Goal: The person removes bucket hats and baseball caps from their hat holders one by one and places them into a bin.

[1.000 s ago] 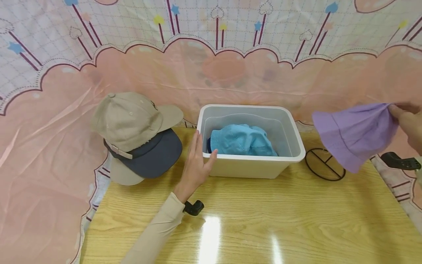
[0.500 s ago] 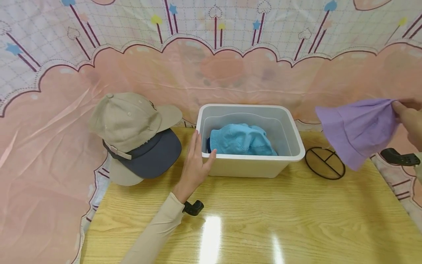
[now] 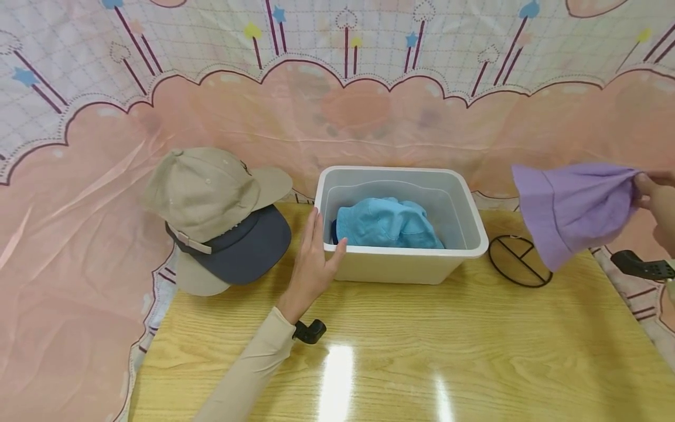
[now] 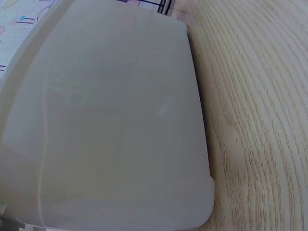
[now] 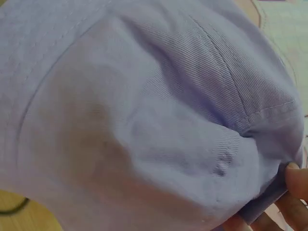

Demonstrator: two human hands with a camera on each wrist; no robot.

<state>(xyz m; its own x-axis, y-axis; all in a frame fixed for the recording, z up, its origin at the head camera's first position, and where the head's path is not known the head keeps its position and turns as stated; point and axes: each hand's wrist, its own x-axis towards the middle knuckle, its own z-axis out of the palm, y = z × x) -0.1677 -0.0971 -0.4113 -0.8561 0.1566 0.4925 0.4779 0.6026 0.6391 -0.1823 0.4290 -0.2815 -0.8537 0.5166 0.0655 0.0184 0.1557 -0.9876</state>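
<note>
Pinches a soft lilac cloth bucket hat (image 3: 577,211) by the gathered top of its crown, between the thumb and curled fingers of the right hand (image 3: 661,202). Holds it in the air just left of that hand, with the brim toward a white rectangular plastic bin (image 3: 390,266) and close to a thin black wire ring (image 3: 520,259) in the head view. Rests the left hand (image 3: 311,264), with straight fingers and a spread thumb, at the bin's left front corner, near a crumpled sky-blue cloth hat (image 3: 387,223) inside. Compared with a second ago, shifts the lilac hat slightly right, farther from the bin, uncovering more of the ring; keeps the left hand in place.
</note>
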